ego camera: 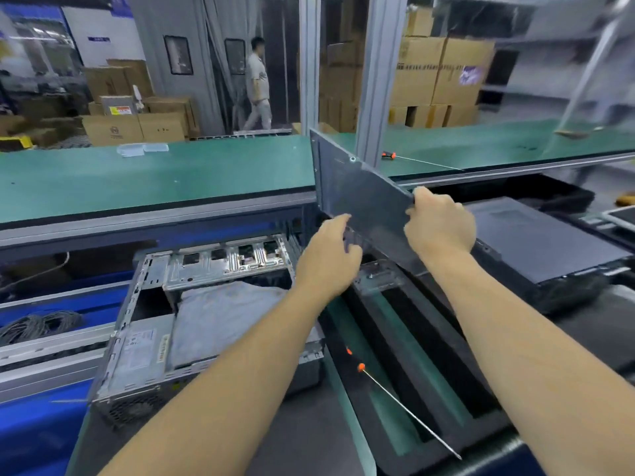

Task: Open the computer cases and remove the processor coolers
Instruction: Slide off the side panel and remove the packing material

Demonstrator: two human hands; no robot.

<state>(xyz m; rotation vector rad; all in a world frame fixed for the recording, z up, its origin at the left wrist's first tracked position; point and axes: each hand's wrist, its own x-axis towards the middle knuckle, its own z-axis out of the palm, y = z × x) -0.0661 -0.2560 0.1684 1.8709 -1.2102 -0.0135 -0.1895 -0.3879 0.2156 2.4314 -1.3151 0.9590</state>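
Both hands held the side panel point(360, 197) up at mid-frame: right hand point(441, 223) gripping its near top corner, left hand point(331, 255) curled on the lower edge. The opened computer case point(213, 304) sat lower left. That panel could easily slip and bang the closed case point(539, 249) at right.

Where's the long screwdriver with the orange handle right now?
In the head view, the orange-handled screwdriver lies low and right of centre on the green mat, between the two forearms, just right of the opened case.

Matt grey metal panel point(360, 197)
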